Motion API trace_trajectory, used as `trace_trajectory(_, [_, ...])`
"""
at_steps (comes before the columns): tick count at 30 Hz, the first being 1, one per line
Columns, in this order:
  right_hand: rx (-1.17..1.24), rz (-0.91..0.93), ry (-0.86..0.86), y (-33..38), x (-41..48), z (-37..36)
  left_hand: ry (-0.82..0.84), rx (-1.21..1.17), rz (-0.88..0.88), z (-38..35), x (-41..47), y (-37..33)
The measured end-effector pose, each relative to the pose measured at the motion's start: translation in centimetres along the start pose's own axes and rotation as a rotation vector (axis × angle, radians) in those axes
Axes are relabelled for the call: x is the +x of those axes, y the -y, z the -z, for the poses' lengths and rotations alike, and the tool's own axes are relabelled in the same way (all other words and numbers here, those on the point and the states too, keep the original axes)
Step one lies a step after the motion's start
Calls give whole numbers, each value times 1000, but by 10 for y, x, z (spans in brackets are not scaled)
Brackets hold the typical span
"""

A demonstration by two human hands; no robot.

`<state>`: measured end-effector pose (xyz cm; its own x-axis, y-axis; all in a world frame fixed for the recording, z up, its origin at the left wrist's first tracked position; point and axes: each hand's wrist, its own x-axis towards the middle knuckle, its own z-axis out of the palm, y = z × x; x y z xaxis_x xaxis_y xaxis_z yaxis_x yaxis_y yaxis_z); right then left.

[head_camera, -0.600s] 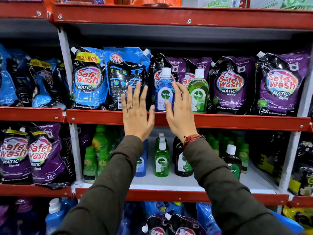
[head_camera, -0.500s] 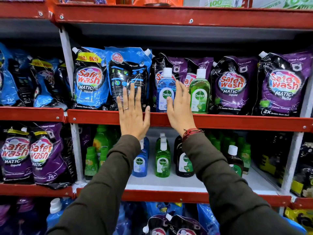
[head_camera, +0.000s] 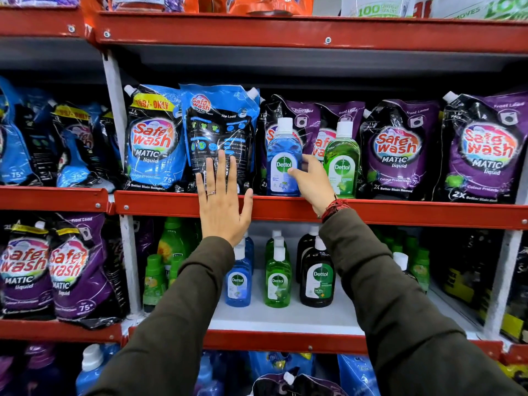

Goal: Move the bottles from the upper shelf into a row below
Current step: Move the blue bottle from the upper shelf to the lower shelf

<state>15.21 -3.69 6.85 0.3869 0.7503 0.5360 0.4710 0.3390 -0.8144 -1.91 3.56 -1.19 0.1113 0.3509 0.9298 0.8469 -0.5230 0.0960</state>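
Observation:
Two Dettol bottles stand at the front of the upper shelf [head_camera: 400, 214]: a blue bottle [head_camera: 281, 147] and, to its right, a green bottle [head_camera: 343, 161]. My right hand [head_camera: 313, 184] wraps the blue bottle's right side, thumb on its label and fingers behind it; the bottle still rests on the shelf. Left of it, my left hand [head_camera: 223, 207] is held flat with fingers spread, over the red shelf edge and a blue pouch, holding nothing. On the lower shelf [head_camera: 285, 317], a blue bottle [head_camera: 238, 281], a green bottle [head_camera: 277, 278] and a dark bottle [head_camera: 318, 278] form a row.
Safewash pouches, blue [head_camera: 154, 141] and purple [head_camera: 400, 150], fill the upper shelf behind the bottles. Small green bottles [head_camera: 155, 278] crowd the lower shelf's left, with more at the right [head_camera: 420, 264]. Bare white shelf lies in front of the row. A white upright [head_camera: 128, 267] bounds the bay.
My right hand has moved right and curled around the blue bottle's right side. My left hand has dropped slightly and stays flat. The view has shifted a little.

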Motion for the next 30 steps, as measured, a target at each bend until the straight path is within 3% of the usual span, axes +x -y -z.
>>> trace_trajectory(10, [136,81,-4,16,-1,13,-1,-11,-18,-2,0,3])
trace_trajectory(19, [230,117,48,8,-54,12,-8,-45,-62,13,-30,6])
trace_trajectory(23, [228,132,64,-13,-81,0,-19,-112,-51,17,-69,11])
trace_trajectory(30, [221,91,96,-77,-133,-33,107,-142,-11,-1,-147,35])
